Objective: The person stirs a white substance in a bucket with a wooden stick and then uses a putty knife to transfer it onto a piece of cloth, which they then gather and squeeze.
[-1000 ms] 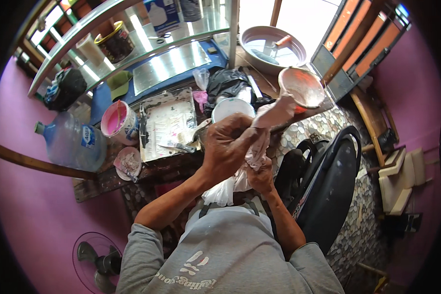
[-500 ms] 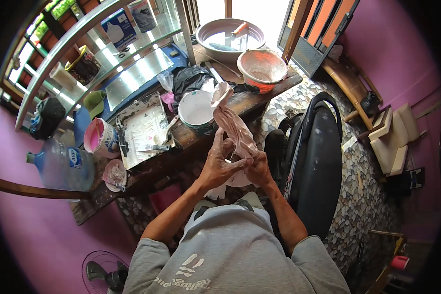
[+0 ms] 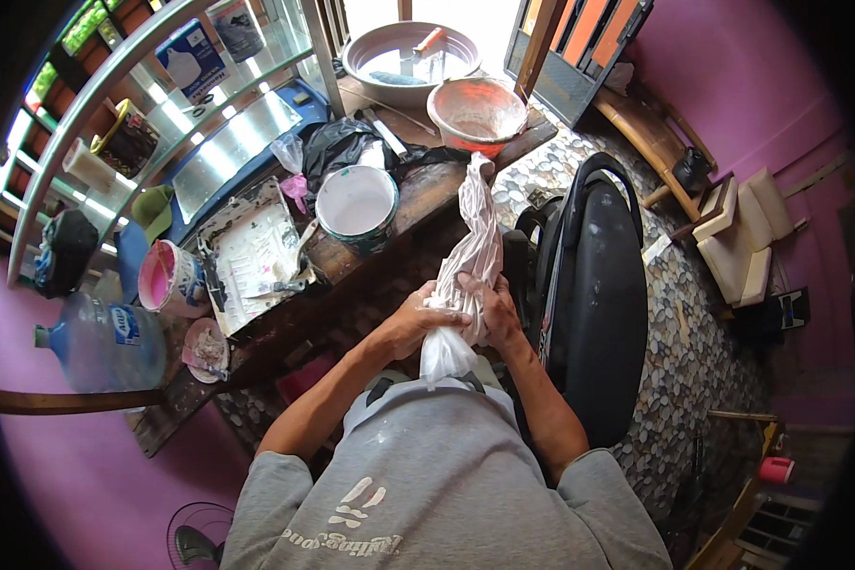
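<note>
Hands: both hands have dropped in toward the body over the last second; the left hand (image 3: 416,321) and right hand (image 3: 489,309) now meet just in front of the chest, where before they were lifted out over the workbench.
Grip: both are clenched around the same twisted white cloth (image 3: 473,256), left fist on its near side, right fingers wrapped from the far side, the 2 hands touching.
Cloth: it now stands nearly upright, a tight rope rising from the fists toward the bench edge, with a bulging knot of fabric hanging below the hands against the grey shirt (image 3: 446,475).
Change: a second ago the cloth was bunched high beside the orange basin (image 3: 477,112); now it is stretched long and pulled clear of it, which reads to me as a wringing or twisting motion well under way.
Beside: the black seat (image 3: 594,285) sits just right of the right forearm, untouched.
Bench: the white paint bucket (image 3: 356,204) stands left of the cloth's top end, apart from it; the spattered paint tray (image 3: 252,252) lies further left.
Far: the big grey basin (image 3: 410,52) holds water and a tool, well beyond the hands.
</note>
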Motion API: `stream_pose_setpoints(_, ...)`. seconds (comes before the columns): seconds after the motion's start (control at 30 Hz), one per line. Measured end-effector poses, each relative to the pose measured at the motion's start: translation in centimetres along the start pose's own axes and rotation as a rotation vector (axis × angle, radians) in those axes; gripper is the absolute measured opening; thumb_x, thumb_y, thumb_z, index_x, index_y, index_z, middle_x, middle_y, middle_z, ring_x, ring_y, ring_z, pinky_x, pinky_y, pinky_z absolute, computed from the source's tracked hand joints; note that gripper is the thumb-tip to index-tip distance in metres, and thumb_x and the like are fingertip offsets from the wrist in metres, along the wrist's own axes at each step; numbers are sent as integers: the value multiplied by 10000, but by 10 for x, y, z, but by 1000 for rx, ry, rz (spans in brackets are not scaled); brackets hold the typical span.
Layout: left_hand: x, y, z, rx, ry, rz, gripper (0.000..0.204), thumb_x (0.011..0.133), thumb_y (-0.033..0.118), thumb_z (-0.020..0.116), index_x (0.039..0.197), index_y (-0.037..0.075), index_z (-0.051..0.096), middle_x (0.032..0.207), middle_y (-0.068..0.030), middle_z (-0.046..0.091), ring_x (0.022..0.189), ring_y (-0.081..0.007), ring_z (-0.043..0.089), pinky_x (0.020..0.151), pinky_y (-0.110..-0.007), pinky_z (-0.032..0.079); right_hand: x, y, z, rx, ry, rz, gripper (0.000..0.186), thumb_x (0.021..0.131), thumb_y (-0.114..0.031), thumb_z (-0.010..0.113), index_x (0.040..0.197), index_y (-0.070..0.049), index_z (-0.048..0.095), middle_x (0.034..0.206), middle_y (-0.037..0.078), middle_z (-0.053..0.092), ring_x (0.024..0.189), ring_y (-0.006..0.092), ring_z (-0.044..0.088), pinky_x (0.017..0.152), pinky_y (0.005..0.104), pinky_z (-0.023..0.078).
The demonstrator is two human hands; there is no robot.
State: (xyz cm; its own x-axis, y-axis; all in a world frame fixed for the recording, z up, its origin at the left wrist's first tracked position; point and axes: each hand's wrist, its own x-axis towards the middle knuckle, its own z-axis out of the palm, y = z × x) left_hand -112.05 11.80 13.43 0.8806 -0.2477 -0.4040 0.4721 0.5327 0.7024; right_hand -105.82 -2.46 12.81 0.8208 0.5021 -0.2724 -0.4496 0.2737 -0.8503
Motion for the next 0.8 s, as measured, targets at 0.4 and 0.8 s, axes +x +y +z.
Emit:
stream_pose_setpoints(0.4, 26, -35, -5, 260, 255, -209, 565, 669, 69, 755, 1137, -67, 469, 987, -138, 595, 857, -198, 624, 758, -323, 522, -22, 61, -44, 357, 179, 537, 493, 787, -222, 747, 1148, 19, 514, 970, 99, 611, 841, 190, 640, 747, 310, 551)
stream_pose_setpoints(0.8, 59, -63, -38, 1000, 25, -421, 695, 497, 273, 848, 1076, -17, 597, 1005, -152, 634, 963, -225, 604, 847, -324, 487, -11, 112, -52, 559, 335, 623, 326, 781, -151, 727, 1024, 19, 591, 893, 96, 637, 721, 181, 636, 666, 333, 575)
